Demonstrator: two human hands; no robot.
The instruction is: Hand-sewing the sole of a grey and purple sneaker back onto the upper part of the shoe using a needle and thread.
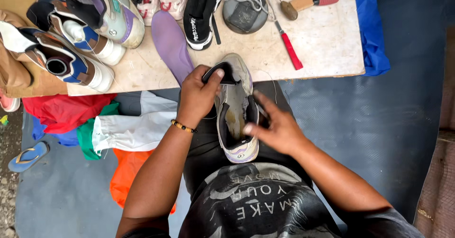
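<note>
A pale grey sneaker (235, 106) lies on my lap, opening up, its stained inside showing. My left hand (198, 95) grips the black tongue of the sneaker and pulls it back toward the toe. My right hand (278, 126) rests against the shoe's right side, fingers spread, thumb at the collar edge; something thin and dark may sit between its fingers, though I cannot be sure. A purple insole (171, 44) lies on the board just above my left hand.
A white work board (327, 39) carries several sneakers (87, 27), a black shoe (201, 13), a round grey tin (245, 14) with string, a red-handled awl (289, 46) and a wooden-handled tool (308, 2). Coloured cloths (118, 129) lie at the left, a blue cloth (372, 29) at the right.
</note>
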